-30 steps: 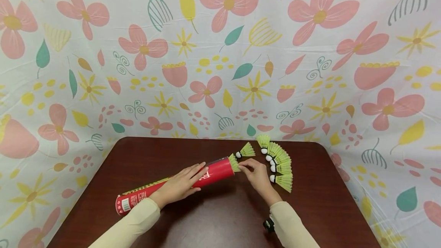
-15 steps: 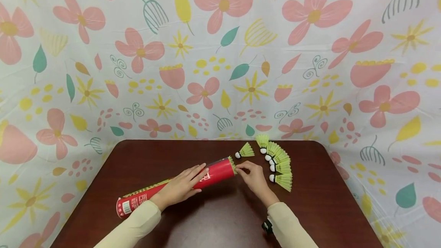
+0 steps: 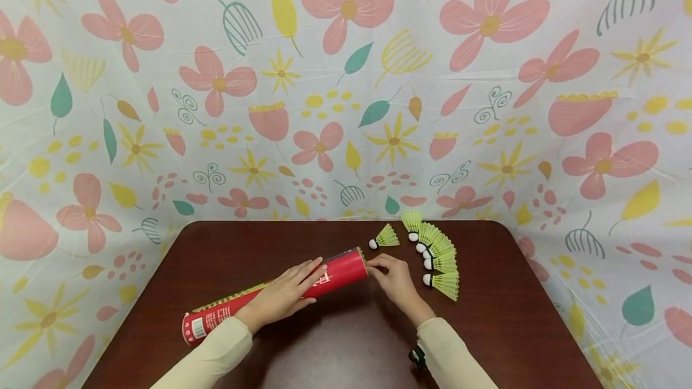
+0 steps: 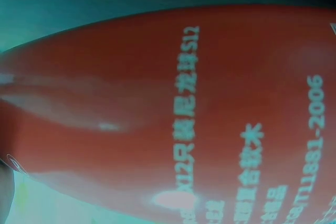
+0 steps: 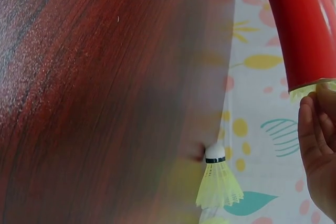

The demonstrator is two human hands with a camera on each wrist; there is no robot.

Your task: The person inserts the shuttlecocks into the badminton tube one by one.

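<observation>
One red tube (image 3: 342,271) lies slantwise beneath the fingers of the left hand (image 3: 283,294), which grips it around the middle: four fingers reach over the top and the thumb runs along the near side. White print covers the tube close to that hand (the left wrist view shows "S12" and "GB/T11881-2006" among the characters). The tube's barcoded end extends past the left wrist, and its mouth sits beyond the left fingertips, right against those of the right hand (image 3: 399,281).

There, the right thumb and forefinger are drawn close together, pinching the yellow-green skirt rim of a shuttlecock (image 5: 297,96) that shows at the mouth; the rest of it is hidden inside the tube. Just beyond the right fingertips, on the far side, a lone shuttlecock (image 3: 387,236) rests on its side with its white cork towards the tube. Off to the right of the same fingers, a row of overlapping shuttlecocks (image 3: 446,286) curves down the dark brown table (image 3: 319,359), skirts fanned outwards. Behind the fingers, past the table's far edge, hangs a floral cloth (image 3: 324,35). Pale sleeves (image 3: 456,354) reach to both wrists.
</observation>
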